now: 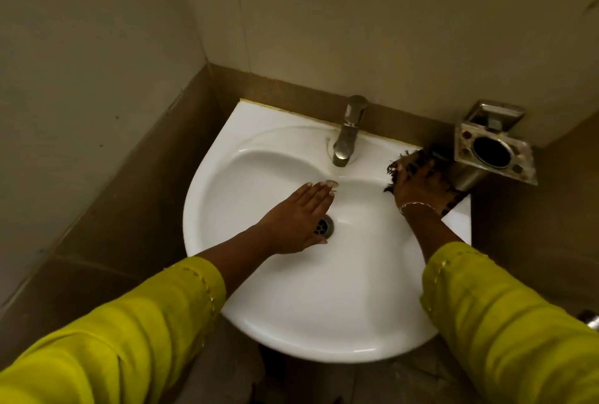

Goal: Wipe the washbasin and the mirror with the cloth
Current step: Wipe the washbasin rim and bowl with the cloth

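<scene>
A white corner washbasin [291,306] fills the middle of the view, with a steel tap [348,131] at its back and a drain [325,226] in the bowl. My left hand [296,219] lies flat and open inside the bowl, partly over the drain. My right hand [419,186] presses a dark fringed cloth [410,160] onto the basin's right rear ledge, just right of the tap. No mirror is in view.
A steel wall-mounted tumbler holder [492,151] juts out right beside the cloth. Tiled walls [97,79] close in on the left and behind the basin. A small metal fitting [591,319] shows at the right edge.
</scene>
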### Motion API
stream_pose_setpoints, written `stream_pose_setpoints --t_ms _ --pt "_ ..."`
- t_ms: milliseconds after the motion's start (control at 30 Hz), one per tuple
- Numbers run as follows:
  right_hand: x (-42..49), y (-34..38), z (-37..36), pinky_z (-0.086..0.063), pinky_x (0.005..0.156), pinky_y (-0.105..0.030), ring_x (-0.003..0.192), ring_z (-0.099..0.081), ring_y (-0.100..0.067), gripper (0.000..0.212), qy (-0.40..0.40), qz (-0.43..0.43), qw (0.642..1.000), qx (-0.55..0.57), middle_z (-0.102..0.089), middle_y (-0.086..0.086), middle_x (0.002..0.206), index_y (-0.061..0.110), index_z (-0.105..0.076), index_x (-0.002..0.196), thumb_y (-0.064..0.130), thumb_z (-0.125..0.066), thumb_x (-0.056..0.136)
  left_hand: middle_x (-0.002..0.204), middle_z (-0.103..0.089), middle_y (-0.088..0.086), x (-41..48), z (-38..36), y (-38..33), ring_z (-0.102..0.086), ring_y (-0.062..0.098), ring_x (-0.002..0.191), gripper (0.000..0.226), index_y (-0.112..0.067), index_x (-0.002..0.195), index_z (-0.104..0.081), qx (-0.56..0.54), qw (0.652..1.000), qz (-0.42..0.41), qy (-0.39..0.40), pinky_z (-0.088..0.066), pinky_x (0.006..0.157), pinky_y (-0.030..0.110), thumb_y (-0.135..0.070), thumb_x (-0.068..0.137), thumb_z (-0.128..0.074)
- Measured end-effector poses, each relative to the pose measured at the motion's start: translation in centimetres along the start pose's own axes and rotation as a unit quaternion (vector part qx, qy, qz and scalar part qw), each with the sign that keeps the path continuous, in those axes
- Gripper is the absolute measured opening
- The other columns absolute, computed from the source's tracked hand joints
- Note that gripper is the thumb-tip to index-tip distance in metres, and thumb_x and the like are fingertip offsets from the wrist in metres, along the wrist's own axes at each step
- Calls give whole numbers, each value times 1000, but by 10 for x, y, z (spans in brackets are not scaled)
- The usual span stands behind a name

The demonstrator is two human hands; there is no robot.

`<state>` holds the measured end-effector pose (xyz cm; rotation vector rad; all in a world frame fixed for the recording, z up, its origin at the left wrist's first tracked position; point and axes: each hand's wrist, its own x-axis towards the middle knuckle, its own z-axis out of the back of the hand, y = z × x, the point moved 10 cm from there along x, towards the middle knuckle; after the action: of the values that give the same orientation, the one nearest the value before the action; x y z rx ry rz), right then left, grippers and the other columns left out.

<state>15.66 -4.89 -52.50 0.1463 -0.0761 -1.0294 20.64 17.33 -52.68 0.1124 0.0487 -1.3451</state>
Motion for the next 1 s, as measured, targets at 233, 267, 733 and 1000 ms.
stream_pose_setpoints --t_ms 233,267,733,1000 --pt "-2 64 -9 1 112 -56 138 -8 -49 76 -42 75 996 31 -11 -33 149 -2 -18 143 52 -21 88 152 2 22 -18 -10 32 4 31 142 82 2 143 -1 -5 1000 13 5 11 112 35 -57 86 -11" --pt "-5 75 -10 1 112 -55 138 -8 -48 78 -42 97 994 32 -12 -33 149 -1 -18 143 52 -18 86 152 -4 23 -20 -11 36 -1 32 142 82 3 143 -6 -5 1000 14 -1 7 113 37 -57 87 -11" --pt "-80 126 -37 -12 112 -52 132 -26 -41 65 -132 239 962 9 -37 -30 141 -2 -30 138 34 -41 85 139 -41 26 -68 -19 74 -38 35 130 78 6 133 -38 -43 994 98 -26 -22 112 41 -55 94 -10" --pt "-102 186 -50 -17 113 -50 135 -30 -40 72 -139 399 903 -75 -35 -25 144 2 -28 141 9 -62 77 146 -28 25 -107 -1 107 -20 32 136 79 5 139 -27 -88 975 183 -94 -3 112 32 -58 94 -13"
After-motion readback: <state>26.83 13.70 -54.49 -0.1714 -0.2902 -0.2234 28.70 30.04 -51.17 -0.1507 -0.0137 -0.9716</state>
